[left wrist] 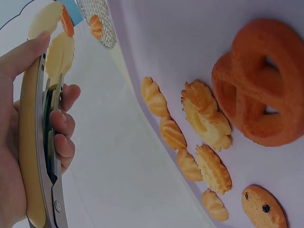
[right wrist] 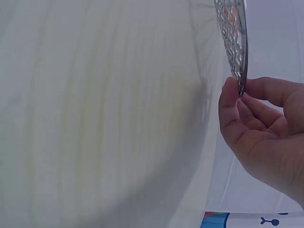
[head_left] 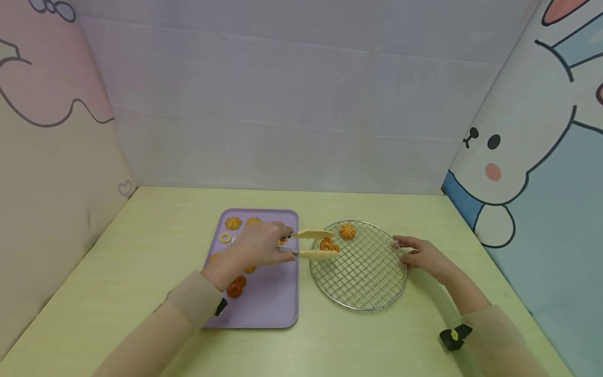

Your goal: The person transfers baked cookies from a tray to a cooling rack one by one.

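My left hand (head_left: 264, 242) grips a pair of tongs (left wrist: 33, 142) with cream tips, fingers wrapped round the handles. Those tips reach over the left part of a round wire rack (head_left: 363, 277), and a brown pretzel (head_left: 328, 244) lies between them. Whether the tips squeeze the pretzel or stand apart from it, I cannot tell. A golden ridged cookie (head_left: 347, 231) rests on the rack towards its far edge. On the rack's right rim, my right hand (right wrist: 266, 118) pinches the wire between thumb and fingers. In the right wrist view the rack appears raised off the table, edge-on.
Left of the rack lies a purple tray (head_left: 270, 306) under my left forearm. It bears ridged cookies (head_left: 233, 223), a pale ring (head_left: 225, 237), another pretzel (left wrist: 266, 83) and a speckled cookie (left wrist: 263, 209). Printed panels (head_left: 532, 157) stand at the table's sides.
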Action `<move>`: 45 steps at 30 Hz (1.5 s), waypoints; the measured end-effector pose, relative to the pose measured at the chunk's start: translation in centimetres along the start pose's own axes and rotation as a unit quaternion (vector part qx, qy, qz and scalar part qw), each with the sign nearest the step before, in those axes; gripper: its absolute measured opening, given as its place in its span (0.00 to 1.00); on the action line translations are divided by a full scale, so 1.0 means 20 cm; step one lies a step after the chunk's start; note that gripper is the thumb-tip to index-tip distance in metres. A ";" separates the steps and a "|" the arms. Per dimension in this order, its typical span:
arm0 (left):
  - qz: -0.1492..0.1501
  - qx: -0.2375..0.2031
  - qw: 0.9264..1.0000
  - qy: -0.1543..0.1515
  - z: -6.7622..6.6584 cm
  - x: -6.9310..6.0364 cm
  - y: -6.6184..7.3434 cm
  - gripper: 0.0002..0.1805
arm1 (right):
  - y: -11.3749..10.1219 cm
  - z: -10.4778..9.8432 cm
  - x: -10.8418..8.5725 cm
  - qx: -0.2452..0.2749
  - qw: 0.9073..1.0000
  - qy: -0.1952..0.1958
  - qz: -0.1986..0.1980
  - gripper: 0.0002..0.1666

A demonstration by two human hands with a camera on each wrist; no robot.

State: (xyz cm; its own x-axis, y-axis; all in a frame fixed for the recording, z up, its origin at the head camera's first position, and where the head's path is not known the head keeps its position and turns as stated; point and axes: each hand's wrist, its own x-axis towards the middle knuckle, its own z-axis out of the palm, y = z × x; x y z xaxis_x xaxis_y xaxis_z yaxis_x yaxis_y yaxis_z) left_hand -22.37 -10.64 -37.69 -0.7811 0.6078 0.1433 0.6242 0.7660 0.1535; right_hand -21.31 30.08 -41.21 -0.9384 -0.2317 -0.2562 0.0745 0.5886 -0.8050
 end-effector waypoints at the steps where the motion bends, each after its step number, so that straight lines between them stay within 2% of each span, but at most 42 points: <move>1: -0.001 0.000 1.000 0.000 0.00 0.00 0.00 0.32 | 0.00 0.00 0.00 -0.001 1.000 0.000 0.000 0.35; 8: -0.015 -0.002 1.000 -0.011 0.02 0.03 -0.01 0.32 | 0.01 -0.01 0.01 -0.001 1.000 -0.003 -0.001 0.35; 21: -0.015 0.037 0.999 -0.025 0.08 0.17 -0.02 0.30 | 0.02 0.01 0.01 0.016 1.000 0.003 0.009 0.35; 30: -0.014 0.057 0.998 -0.030 0.13 0.23 -0.02 0.29 | 0.03 0.02 0.00 0.024 1.000 0.007 0.005 0.35; 38: -0.025 0.076 0.996 -0.039 0.14 0.27 -0.01 0.30 | 0.04 0.02 0.00 0.027 1.000 0.009 0.009 0.35; 45: -0.020 0.080 0.996 -0.033 0.16 0.27 -0.02 0.31 | 0.04 0.03 0.01 0.027 1.000 0.008 0.014 0.35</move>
State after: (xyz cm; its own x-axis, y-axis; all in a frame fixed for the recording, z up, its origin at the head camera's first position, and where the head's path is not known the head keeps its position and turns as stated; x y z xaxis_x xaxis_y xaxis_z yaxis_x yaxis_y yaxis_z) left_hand -26.93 -7.05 -40.07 -0.8081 0.5842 0.0756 0.5859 0.8104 -0.0001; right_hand -21.16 30.10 -42.23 -0.9410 -0.2035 -0.2703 0.1181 0.5512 -0.8260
